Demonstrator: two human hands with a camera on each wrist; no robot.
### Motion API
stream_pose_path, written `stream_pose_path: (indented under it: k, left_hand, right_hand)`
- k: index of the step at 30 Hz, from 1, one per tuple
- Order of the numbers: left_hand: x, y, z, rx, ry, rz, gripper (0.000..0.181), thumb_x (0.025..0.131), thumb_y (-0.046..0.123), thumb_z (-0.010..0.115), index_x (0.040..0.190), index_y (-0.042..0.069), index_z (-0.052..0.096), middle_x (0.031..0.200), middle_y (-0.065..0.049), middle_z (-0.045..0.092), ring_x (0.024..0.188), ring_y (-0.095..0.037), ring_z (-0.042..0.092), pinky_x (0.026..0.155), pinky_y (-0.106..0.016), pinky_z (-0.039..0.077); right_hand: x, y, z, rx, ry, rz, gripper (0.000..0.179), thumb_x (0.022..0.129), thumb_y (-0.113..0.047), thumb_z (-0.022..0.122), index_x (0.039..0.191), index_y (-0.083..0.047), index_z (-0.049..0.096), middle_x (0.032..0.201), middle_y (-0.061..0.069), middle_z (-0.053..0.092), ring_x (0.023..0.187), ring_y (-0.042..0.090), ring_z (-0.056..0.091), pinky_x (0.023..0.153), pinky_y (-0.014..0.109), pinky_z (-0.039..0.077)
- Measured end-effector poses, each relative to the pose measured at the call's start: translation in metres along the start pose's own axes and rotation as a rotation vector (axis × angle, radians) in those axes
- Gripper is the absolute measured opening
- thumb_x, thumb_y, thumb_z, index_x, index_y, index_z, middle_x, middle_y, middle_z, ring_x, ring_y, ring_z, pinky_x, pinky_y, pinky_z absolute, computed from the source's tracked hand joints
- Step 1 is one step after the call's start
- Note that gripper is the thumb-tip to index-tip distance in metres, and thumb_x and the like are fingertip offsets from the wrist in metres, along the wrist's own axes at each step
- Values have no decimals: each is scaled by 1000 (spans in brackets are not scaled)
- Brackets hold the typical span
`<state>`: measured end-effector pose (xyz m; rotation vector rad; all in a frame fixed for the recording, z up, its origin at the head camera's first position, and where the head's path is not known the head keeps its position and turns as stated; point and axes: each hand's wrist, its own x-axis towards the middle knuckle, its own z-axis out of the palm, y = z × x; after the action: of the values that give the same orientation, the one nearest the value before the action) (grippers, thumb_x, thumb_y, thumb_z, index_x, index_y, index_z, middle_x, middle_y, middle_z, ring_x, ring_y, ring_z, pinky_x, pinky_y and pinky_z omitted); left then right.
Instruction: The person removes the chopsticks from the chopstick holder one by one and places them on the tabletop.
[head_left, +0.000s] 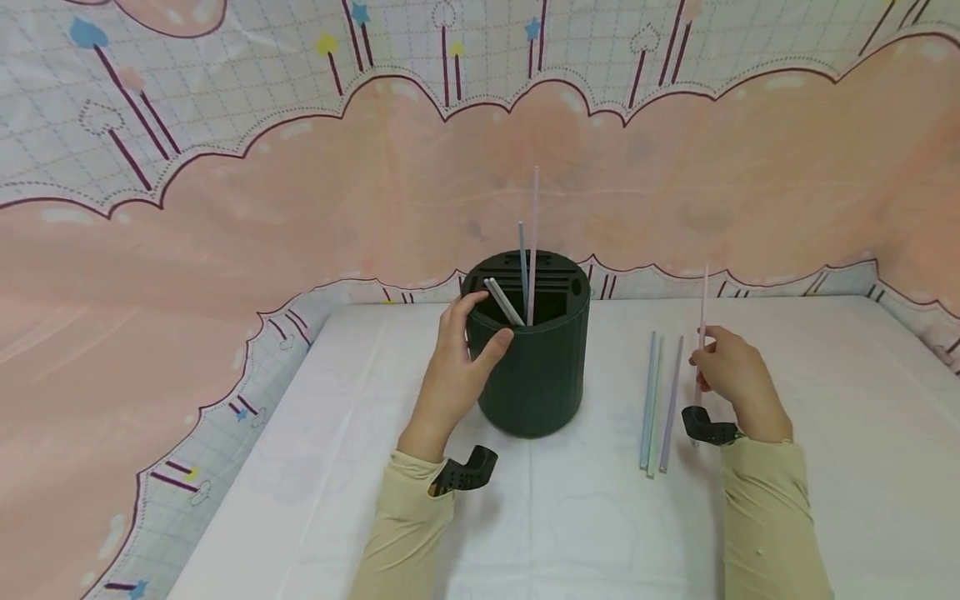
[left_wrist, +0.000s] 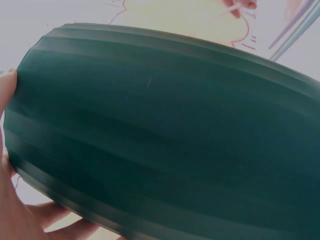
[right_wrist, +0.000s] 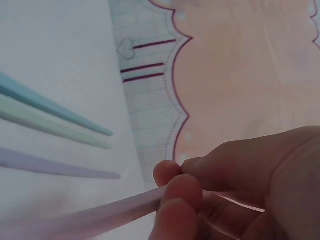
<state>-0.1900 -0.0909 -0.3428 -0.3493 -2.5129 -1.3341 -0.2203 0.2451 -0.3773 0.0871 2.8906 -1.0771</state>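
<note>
A dark green round utensil holder (head_left: 532, 375) with a slotted top stands upright on the table. My left hand (head_left: 456, 367) grips its left side, thumb at the front rim and fingers round the far side. A tall pink chopstick (head_left: 536, 217), a blue chopstick (head_left: 522, 242) and a pair of pale grey sticks (head_left: 504, 302) stick out of it. To the right, my right hand (head_left: 738, 379) pinches a pink chopstick (right_wrist: 115, 212) between thumb and fingers. Left of that hand lie a blue chopstick (head_left: 648, 400), a pale green chopstick (head_left: 656, 417) and a purple chopstick (head_left: 672, 404), side by side.
A white cover lies over the table (head_left: 322, 467). Behind it and along the left hangs a peach cloth (head_left: 300, 217) with printed candles and scalloped lines. Each wrist carries a black camera, such as the one on the right wrist (head_left: 708, 427).
</note>
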Motion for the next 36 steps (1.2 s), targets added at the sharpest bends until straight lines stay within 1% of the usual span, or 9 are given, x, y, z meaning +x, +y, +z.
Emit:
stream_pose_path:
  k: [6,11,14,18,21,26,31,33,36]
  left_hand:
    - [0,0,-1,-7,-9,1,58,81,60,48,132,46,23,144,9,14,127,-22,27,93,-52,33]
    - [1,-1,-1,-4,-8,-1,58,81,61,47,132,46,24,144,8,15,127,-22,29,93,-52,33]
    - [2,-2,-1,-6,-9,-2,57,81,61,47,132,46,23,144,9,15,127,-21,28,93,-52,33]
    - [2,-2,-2,-15,-15,-6,58,81,61,48,131,47,23,144,10,14,128,-20,26,94,-53,31]
    - [3,-1,-1,-14,-13,-4,58,81,61,47,131,46,24,144,9,15,128,-20,25,94,-55,30]
    - [4,0,0,-10,-3,0,58,81,61,46,132,44,25,143,7,15,128,-22,25,93,-56,29]
    - [5,-1,1,-5,-1,-5,58,81,61,46,132,45,24,144,8,14,128,-22,26,93,-54,31]
    - [5,-1,2,-4,0,-9,58,81,61,47,132,45,24,144,8,14,128,-22,26,94,-54,31]
    - [5,0,2,-5,5,-11,58,81,61,47,131,46,24,144,8,14,128,-21,26,94,-53,31]
  right_hand:
    - [3,11,10,23,-32,24,52,86,-7,42,130,15,26,92,23,56,56,13,56,64,36,43]
    - [7,19,17,-5,-61,40,49,85,-5,43,127,16,30,84,18,58,54,12,56,66,38,42]
    - [9,23,21,-35,-68,53,47,84,-6,43,125,16,33,77,16,60,55,15,57,69,42,41]
    - [9,29,24,-65,-47,51,48,78,-5,45,121,17,39,82,20,60,68,24,57,72,45,40]
    - [9,32,26,-67,-32,42,47,75,-4,44,118,16,43,83,19,59,67,24,55,67,40,40]
    - [12,36,27,-58,-13,37,44,76,-4,43,117,14,45,67,9,58,58,19,53,62,34,37]
    - [14,32,26,-30,17,73,45,86,-15,43,122,11,42,93,22,57,74,28,54,64,39,41]
    - [14,29,24,16,50,73,46,90,-21,41,125,9,41,101,25,53,72,27,54,58,36,43]
    - [16,20,22,131,136,34,45,92,-27,41,126,3,43,101,22,52,62,24,55,49,33,42]
